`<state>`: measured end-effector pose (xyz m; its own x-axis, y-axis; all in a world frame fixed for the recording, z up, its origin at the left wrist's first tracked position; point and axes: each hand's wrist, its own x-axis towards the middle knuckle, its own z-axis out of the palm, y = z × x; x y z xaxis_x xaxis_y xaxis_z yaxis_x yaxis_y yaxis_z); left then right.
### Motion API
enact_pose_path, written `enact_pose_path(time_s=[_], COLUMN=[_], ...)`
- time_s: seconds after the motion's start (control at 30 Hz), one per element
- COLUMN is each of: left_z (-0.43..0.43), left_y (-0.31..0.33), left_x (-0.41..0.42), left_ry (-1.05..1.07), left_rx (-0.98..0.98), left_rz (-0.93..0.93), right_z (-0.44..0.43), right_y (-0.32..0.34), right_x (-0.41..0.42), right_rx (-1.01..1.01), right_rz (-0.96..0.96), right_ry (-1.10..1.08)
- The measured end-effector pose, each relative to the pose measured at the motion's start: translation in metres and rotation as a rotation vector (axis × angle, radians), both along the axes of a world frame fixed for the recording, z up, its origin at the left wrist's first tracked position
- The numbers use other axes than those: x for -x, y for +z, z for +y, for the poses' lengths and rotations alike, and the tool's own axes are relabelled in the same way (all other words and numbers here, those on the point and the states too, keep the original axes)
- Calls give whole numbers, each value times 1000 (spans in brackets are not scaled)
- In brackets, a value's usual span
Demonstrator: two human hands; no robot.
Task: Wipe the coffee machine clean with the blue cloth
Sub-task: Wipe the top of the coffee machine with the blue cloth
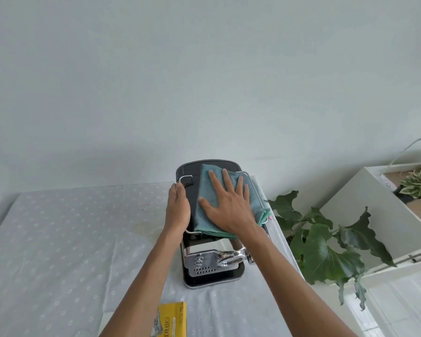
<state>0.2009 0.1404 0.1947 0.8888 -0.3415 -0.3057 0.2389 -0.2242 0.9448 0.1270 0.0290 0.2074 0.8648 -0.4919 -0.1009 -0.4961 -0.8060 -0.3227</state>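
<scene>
A black and chrome coffee machine (213, 271) stands on the table near its right edge, seen from above. A folded blue cloth (206, 210) lies on the machine's top. My right hand (229, 207) presses flat on the cloth, fingers spread and pointing away from me. My left hand (178, 207) grips the left side of the machine's top, at the thin metal rail. The chrome portafilter handle (231, 257) and the perforated drip tray (204, 269) show below the cloth.
The table (58, 239) wears a white dotted cloth. A yellow coffee packet (171, 321) lies at the near edge. A leafy green plant (326, 244) stands right of the table, with a white cabinet (374, 215) and a second plant behind it.
</scene>
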Motion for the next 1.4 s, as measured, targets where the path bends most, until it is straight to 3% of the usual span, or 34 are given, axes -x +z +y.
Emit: enact_pose_path(time_s=[0.17, 0.4, 0.83, 1.03, 1.2, 1.4], left_z=[0, -1, -1, 0, -1, -1], left_y=[-2, -4, -7, -9, -9, -10], left_x=[0, -3, -3, -4, -6, -6], left_ry=[1, -15, -22, -12, -11, -31], left_rx=[16, 7, 33, 45, 28, -26], left_rz=[3, 5, -17, -20, -34, -88], right_z=[10, -11, -45, -54, -50, -34], right_y=[-5, 1, 7, 10, 12, 4], right_x=[15, -27, -67, -61, -72, -62], right_rx=[59, 26, 140, 85, 111, 132], right_rz=[-28, -3, 45, 22, 19, 65], right_ry=[116, 176, 438, 541, 487, 84])
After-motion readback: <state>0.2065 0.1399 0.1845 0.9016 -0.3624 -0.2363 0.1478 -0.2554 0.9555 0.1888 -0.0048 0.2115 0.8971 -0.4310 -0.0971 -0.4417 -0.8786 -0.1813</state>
